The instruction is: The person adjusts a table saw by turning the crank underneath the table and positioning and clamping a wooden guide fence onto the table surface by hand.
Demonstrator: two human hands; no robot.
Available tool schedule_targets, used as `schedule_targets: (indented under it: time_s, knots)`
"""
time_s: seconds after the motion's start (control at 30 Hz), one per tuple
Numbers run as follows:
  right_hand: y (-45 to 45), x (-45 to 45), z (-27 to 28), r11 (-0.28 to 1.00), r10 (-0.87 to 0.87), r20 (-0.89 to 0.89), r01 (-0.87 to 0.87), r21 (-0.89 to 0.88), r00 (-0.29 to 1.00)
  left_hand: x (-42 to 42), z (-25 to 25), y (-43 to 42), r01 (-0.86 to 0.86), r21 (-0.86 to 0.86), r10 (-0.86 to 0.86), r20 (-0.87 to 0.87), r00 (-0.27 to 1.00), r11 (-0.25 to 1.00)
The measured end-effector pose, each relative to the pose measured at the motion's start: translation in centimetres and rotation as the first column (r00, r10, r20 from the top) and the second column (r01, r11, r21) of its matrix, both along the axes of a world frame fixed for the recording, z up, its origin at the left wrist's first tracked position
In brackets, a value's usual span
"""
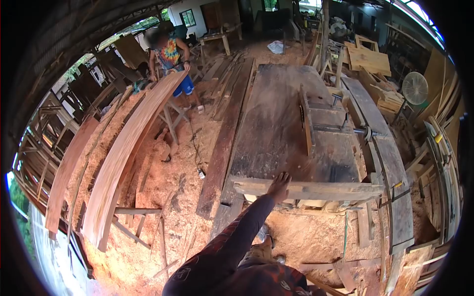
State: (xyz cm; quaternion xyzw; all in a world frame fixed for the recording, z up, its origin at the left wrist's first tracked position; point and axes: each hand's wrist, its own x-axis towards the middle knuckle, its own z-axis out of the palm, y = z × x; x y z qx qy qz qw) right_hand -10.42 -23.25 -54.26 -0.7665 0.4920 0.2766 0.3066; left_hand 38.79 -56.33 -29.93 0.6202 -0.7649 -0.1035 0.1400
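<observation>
My left hand (280, 187) rests on the near edge of a big dark workbench (276, 113), its fingers laid over a pale wooden rail (316, 189) that runs along that edge. The hand is open and seems to hold nothing. On the bench top ahead of it stands a narrow upright board (306, 121), with metal bar clamps (340, 129) reaching right from it. My right hand is out of view.
Left, a person (170, 56) stands at the far end of a long pale plank (133, 158) on trestles. Sawdust (182, 192) and offcuts cover the floor, with a cord (197, 158) across it. A fan (414, 89) and stacked lumber (370, 59) stand right.
</observation>
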Motion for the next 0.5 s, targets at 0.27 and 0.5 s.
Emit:
schedule_targets:
  time_s: [0.27,0.5]
  knots:
    - [-5.8,10.3,-3.3,0.956,0.117,0.323,-0.018,-0.292,0.939,0.1,1.2,-0.2,0.025,0.112,-0.023,-0.016,1.0,0.993]
    - [-9.6,16.0,3.1,0.936,0.23,0.449,-0.07,-0.345,0.864,0.3,-0.1,-0.8,0.028,0.142,-0.021,-0.048,0.999,0.989]
